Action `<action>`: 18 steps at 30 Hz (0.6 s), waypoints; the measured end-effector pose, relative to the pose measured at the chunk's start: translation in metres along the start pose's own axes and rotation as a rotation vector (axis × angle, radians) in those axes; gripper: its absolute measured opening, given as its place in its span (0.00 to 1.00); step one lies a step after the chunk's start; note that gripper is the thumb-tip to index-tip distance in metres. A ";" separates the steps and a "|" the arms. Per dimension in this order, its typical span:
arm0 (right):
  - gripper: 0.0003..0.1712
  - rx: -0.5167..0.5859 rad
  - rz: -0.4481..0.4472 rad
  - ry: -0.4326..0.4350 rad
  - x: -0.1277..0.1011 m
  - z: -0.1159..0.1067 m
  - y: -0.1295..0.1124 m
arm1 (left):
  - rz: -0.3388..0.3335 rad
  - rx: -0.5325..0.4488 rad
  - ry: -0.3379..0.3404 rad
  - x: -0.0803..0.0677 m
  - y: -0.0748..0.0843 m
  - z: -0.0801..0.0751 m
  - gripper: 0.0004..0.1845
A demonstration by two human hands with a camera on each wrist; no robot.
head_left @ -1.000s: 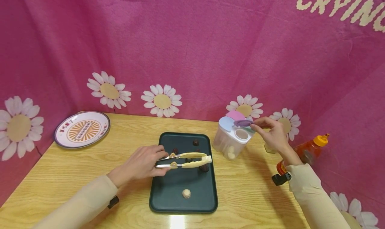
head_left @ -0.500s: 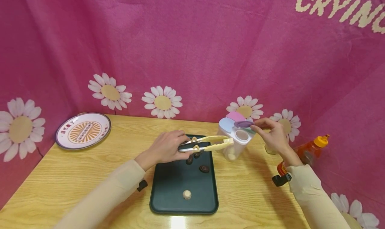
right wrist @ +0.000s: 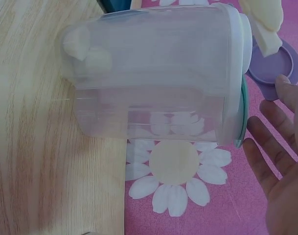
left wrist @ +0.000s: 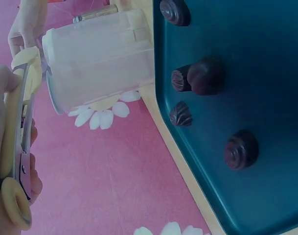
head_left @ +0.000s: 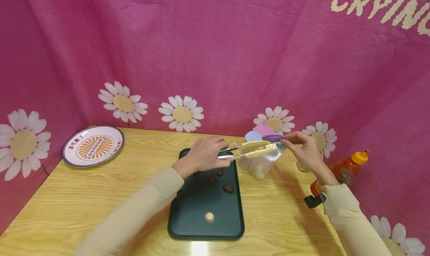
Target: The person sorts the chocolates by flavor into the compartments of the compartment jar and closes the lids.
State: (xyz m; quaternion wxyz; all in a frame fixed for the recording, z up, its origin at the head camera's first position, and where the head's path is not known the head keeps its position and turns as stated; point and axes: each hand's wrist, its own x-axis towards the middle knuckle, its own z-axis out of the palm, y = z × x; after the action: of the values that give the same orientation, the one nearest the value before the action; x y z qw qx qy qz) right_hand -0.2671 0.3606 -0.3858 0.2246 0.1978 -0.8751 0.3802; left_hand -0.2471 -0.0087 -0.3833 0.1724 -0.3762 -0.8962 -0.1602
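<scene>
My left hand [head_left: 205, 155] grips cream-and-steel tongs [head_left: 256, 144] by the handles, over the far right corner of the dark tray [head_left: 205, 207]. Their tips overlap the round opening of a clear container [head_left: 262, 166]. A pale block [right wrist: 269, 41] shows at the tips; I cannot tell whether it is a held piece or the tongs' own end. With thumb and fingertips, my right hand [head_left: 302, 151] pinches the raised purple lid [right wrist: 271, 66] by its tab. Pale pieces [right wrist: 85, 49] lie in the container's bottom. Dark swirled chocolates [left wrist: 241, 149] and one white piece [head_left: 209, 217] rest on the tray.
A patterned round plate [head_left: 94, 146] leans at the back left. On the right, a red sauce bottle with a yellow cap [head_left: 359, 158] stands behind my right forearm. Pink flowered cloth [head_left: 215, 54] hangs behind the wooden table [head_left: 144, 147].
My left hand has carried the tongs right and away from me, from over the tray to the container's opening. The right hand keeps hold of the purple lid.
</scene>
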 end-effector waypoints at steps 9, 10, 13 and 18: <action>0.05 0.008 -0.008 0.002 0.000 0.000 -0.002 | 0.011 0.013 -0.006 0.010 0.000 0.005 0.24; 0.05 0.011 -0.007 0.004 0.000 0.000 -0.002 | 0.013 0.014 -0.005 0.010 0.001 0.005 0.24; 0.06 0.018 -0.004 0.010 -0.001 -0.001 -0.003 | 0.009 0.006 -0.014 0.011 0.001 0.005 0.25; 0.07 0.028 -0.001 0.007 -0.001 0.000 -0.003 | -0.007 0.017 -0.030 0.004 -0.003 0.002 0.25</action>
State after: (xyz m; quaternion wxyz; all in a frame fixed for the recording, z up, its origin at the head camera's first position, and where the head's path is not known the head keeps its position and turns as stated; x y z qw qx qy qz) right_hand -0.2644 0.3588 -0.3841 0.2252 0.2002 -0.8688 0.3929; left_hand -0.2524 -0.0072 -0.3832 0.1616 -0.3740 -0.9013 -0.1473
